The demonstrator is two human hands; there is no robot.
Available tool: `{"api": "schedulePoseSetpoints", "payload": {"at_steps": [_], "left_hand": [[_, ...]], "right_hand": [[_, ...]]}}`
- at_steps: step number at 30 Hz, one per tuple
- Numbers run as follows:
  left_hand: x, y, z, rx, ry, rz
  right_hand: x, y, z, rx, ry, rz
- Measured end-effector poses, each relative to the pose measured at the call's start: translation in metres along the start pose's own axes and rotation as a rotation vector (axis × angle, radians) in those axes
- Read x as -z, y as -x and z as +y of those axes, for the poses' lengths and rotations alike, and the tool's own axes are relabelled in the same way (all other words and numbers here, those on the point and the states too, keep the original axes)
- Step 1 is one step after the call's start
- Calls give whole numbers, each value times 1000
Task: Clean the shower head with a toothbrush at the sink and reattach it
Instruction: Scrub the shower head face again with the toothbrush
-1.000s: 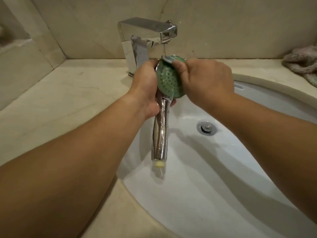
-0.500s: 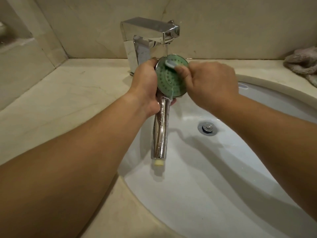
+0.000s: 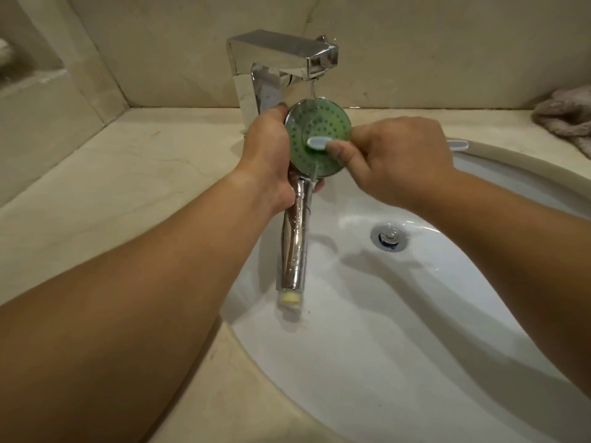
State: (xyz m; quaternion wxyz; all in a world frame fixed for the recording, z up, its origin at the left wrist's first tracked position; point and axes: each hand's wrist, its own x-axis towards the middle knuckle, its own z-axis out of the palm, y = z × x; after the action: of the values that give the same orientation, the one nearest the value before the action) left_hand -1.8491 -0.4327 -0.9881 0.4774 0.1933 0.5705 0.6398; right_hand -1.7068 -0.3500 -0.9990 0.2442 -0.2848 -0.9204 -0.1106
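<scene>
My left hand grips the chrome shower head at its neck, holding it over the white sink with the green round spray face turned up toward me. My right hand pinches a toothbrush, whose pale blue head lies across the middle of the green face; its handle is mostly hidden in my fist, with the tip showing past the hand. A thin stream of water falls from the chrome faucet onto the top rim of the face.
The beige stone counter surrounds the basin. The drain plug sits in the bowl. A crumpled grey-pink cloth lies at the back right by the wall.
The toothbrush head has moved from the top edge of the green face down to its middle, and my right hand has shifted right and lower. My left hand holds the shower head steady.
</scene>
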Motion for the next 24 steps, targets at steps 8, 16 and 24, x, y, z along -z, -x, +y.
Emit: {"api": "schedulePoseSetpoints", "payload": {"at_steps": [8, 16, 24], "left_hand": [[0, 1, -1, 32, -75, -16], [1, -1, 0, 21, -63, -29], [0, 1, -1, 29, -121, -13]], "right_hand": [[10, -10, 23, 70, -20, -76], [15, -13, 9, 140, 7, -99], [11, -17, 3, 42, -86, -23]]}}
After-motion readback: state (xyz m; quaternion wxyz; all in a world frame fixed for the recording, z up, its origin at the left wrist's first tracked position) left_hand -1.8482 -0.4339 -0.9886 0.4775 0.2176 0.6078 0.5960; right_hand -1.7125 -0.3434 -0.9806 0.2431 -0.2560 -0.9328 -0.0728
